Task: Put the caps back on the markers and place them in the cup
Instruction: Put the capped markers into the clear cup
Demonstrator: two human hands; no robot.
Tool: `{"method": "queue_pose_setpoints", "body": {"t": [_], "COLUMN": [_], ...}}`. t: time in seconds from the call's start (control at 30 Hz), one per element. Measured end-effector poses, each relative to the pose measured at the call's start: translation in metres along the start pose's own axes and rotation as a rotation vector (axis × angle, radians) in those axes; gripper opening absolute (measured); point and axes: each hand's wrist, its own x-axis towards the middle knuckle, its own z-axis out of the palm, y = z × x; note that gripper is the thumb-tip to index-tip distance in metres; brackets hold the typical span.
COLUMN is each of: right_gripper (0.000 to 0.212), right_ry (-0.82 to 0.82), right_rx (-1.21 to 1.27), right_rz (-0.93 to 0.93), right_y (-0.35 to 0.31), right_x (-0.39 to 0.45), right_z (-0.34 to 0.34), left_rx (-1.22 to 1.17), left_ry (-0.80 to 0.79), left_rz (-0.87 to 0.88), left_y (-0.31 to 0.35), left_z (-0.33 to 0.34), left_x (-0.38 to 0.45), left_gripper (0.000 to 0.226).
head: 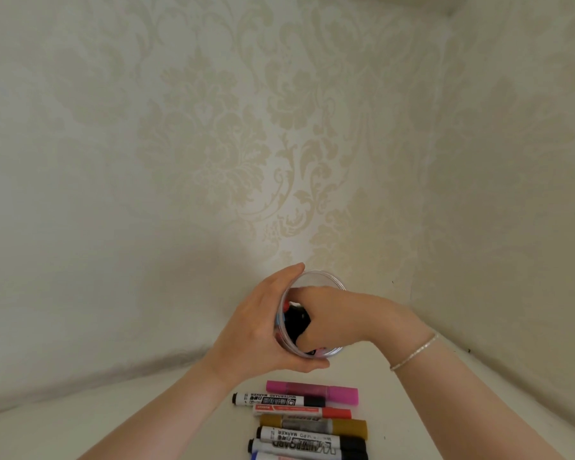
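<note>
- My left hand [263,330] grips the clear cup [316,280]; my right hand [332,315] reaches inside among markers there.
- I cannot tell the right fingers' grip; they're hidden.
- Capped markers [309,423] lie near, the lowest cut off.

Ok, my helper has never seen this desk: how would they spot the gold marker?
Start at the clear cup that both hands hold near the wall. Just below lies a row of markers; the gold marker is fourth from the cup, the only one with mustard-gold ends.
</note>
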Motion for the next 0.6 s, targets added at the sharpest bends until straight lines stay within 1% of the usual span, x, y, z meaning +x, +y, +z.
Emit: {"method": "queue_pose_setpoints", "body": {"t": [0.1, 0.27, 0.47, 0.6], "right_gripper": [0.045, 0.053, 0.051, 0.042], "right_ry": [-0.035, -0.1, -0.048, -0.001], "right_rx": [-0.048, -0.056, -0.091, -0.104], "right_rz": [0.025, 0.049, 0.057, 0.03], "right_y": [-0.0002, 0.0015, 0.0025, 0.0033], "right_x": [0.0001, -0.0005, 0.0, 0.0012], "right_z": [-0.0012, -0.0001, -0.0008, 0.0003], "left_rx": [-0.004, 0.018, 0.009, -0.023], "left_ry": [-0.009, -0.011, 0.001, 0.019], "left_rz": [0.011, 0.042, 0.007, -0.027], "left_y": [-0.0001, -0.0006, -0.0016, -0.0026], "left_z": [0.001, 0.0025, 0.0015, 0.0013], "left_x": [-0.0014, -0.0021, -0.0009, -0.001], "left_gripper": [0.119, 0.119, 0.118, 0.118]}}
